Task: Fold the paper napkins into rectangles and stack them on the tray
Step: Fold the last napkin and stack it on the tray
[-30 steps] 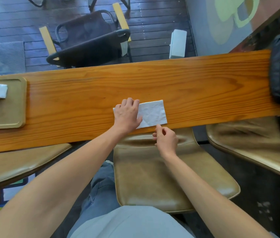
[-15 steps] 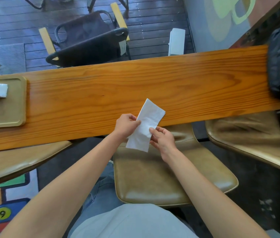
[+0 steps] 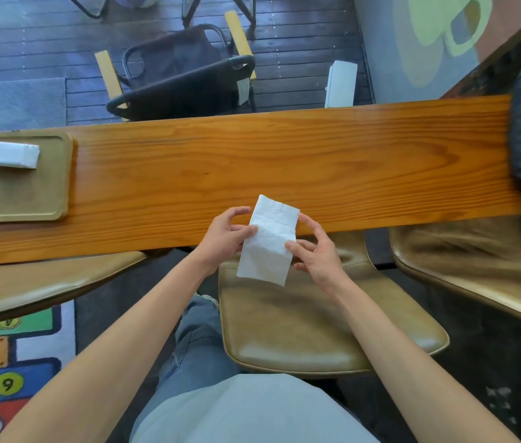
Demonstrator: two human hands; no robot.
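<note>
Wooden counter (image 3: 284,161) runs past a tray (image 3: 60,174) already bearing a folded stack (image 3: 5,154), while the left hand (image 3: 224,238) and right hand (image 3: 316,251) pinch a napkin (image 3: 268,241) by its sides above the near edge, seemingly to fold it again.

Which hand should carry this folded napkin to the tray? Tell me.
Left. The tray lies to the person's left, so the left hand, already pinching the napkin, probably reaches it without crossing over; the right hand would cross.
</note>
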